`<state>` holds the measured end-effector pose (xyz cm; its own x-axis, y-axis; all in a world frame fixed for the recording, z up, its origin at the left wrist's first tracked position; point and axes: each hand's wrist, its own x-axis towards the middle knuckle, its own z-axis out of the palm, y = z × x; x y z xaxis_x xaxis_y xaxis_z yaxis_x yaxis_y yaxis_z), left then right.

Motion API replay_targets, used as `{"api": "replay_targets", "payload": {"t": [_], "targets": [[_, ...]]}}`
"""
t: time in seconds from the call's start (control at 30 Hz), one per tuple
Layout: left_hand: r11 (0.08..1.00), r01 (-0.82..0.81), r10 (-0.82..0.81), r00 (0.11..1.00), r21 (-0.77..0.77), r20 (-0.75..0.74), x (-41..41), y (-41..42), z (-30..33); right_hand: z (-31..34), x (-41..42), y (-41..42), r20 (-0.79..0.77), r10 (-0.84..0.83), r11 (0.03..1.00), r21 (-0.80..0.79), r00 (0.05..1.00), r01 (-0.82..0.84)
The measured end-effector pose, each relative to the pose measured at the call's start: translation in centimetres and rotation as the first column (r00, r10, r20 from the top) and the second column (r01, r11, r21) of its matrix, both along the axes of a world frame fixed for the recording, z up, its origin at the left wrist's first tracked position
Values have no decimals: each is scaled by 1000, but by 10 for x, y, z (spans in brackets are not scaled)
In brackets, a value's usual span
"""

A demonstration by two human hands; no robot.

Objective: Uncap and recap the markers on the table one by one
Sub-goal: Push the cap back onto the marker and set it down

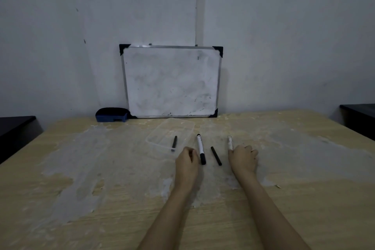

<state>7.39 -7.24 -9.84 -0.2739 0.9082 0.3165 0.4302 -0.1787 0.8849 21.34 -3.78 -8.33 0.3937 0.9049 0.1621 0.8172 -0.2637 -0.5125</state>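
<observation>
A white marker (200, 148) with a black cap at its near end lies on the surface (101, 199) between the two hands, pointing roughly away from the person. Just to its right lies a black marker (216, 155), slightly angled, and farther right a pale marker (230, 142) whose near end meets the right hand (243, 158); that hand rests knuckles up with the fingers curled under, and whether it pinches the pale marker cannot be told. The left hand (187, 160) sits loosely closed just beside the white marker's capped end, seemingly not touching it. A fourth, dark marker (174, 143) lies inside a clear plastic tray (154, 138) just beyond the left hand. The surface is light wood grain, blotched over much of its middle with dull grey-white patches. At its far edge a small whiteboard (171, 81) with black corner pieces leans against the wall (60, 26), its face smeared with old ink, and a dark blue eraser (111, 114) sits at its lower left corner. The wall is plain and pale, with a vertical strip running up behind the board. Dark furniture (359, 117) shows at both sides of the room.
</observation>
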Motion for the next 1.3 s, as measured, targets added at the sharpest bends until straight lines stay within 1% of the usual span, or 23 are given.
{"api": "replay_targets", "payload": {"t": [0.13,0.2,0.27,0.33,0.37,0.43,0.47,0.53,0.63,0.7,0.8,0.9,0.97,1.03,1.1,1.13,1.2,1.23,1.3], "targets": [[1000,22,-22,999,1,-45,1,-1,-1,0,1,-1,150,46,996,-86,988,-33],[1000,26,-25,998,10,-56,1,-1,-1,-1,-2,-2,184,53,993,-111,982,-32],[999,35,-33,998,27,-56,1,-2,-1,1,1,-3,191,28,997,-77,981,-14],[998,49,-47,998,50,-48,1,-3,0,-1,10,0,127,39,998,45,991,-45],[997,55,-52,998,62,-44,2,-4,0,-3,14,3,43,86,989,119,995,-90],[994,71,-67,997,79,-41,2,-5,2,-6,19,5,-151,250,946,247,956,-208],[993,85,-82,996,84,-38,3,-6,2,-8,19,4,-210,325,920,296,922,-257],[989,120,-118,993,86,-30,4,-7,4,-10,15,1,-252,413,880,357,875,-313],[981,153,-140,984,120,-108,5,-8,6,-12,9,0,-201,430,858,393,880,-330],[973,183,-161,974,137,-158,4,-10,7,-12,11,1,-156,377,879,370,913,-300],[962,237,-185,933,139,-308,0,-9,6,-15,16,2,-98,309,927,255,946,-277],[962,255,-186,878,101,-442,-4,-7,6,-15,13,0,-114,325,933,200,939,-299],[966,242,-169,861,94,-479,-7,-5,5,-15,11,-1,-139,324,935,199,936,-294],[970,228,-164,872,86,-462,-9,-5,5,-13,9,-2,-121,322,930,228,939,-289],[975,213,-175,905,56,-388,-7,-6,5,-7,6,-6,-25,325,903,305,945,-302],[979,200,-177,935,46,-308,-7,-6,5,-4,4,-8,61,306,878,369,950,-306],[984,176,-171,976,23,-132,-8,-6,8,0,-2,-13,228,203,820,492,952,-293],[985,171,-169,980,10,-104,-9,-5,9,0,-4,-14,268,152,788,548,951,-280],[990,141,-142,977,-17,-160,-9,-4,11,-1,-6,-13,262,116,751,609,958,-257]]}}
